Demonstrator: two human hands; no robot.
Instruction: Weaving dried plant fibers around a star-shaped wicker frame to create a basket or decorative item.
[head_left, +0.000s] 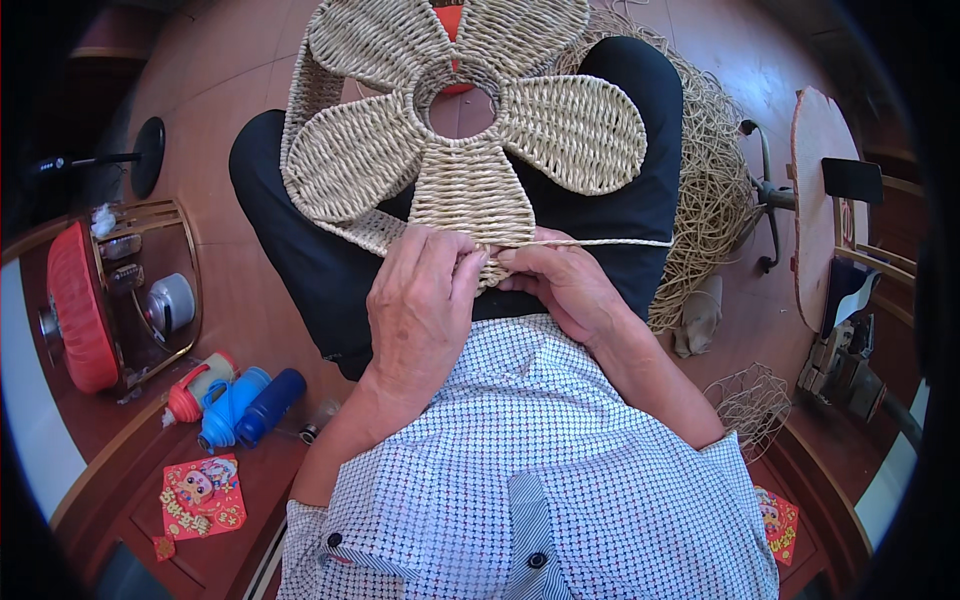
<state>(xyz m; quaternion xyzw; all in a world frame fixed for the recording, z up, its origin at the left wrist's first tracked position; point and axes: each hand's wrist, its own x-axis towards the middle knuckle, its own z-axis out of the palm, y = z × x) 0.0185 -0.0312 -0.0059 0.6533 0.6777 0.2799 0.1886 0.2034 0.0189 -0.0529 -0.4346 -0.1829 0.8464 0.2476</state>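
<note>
Across my lap lies a flower-shaped piece woven from pale straw-coloured cord (575,130), with broad petals around a round open centre. A woven side wall (298,135) shows behind the left petals. My left hand (420,295) is closed at the lower edge of the nearest petal (470,190), thumb and fingers pinched on the weave. Opposite it, my right hand (565,285) grips the same edge with thumb and bent forefinger. One loose strand of cord (610,242) runs from that edge to the right, over my right hand. My fingertips partly hide the edge between them.
A large tangled heap of cord (710,180) lies on the floor at right, beside a chair base (770,195). A round board (815,210) stands beyond. Blue bottles (270,405), a red stool (80,310) and a black round-based stand (148,158) are at left.
</note>
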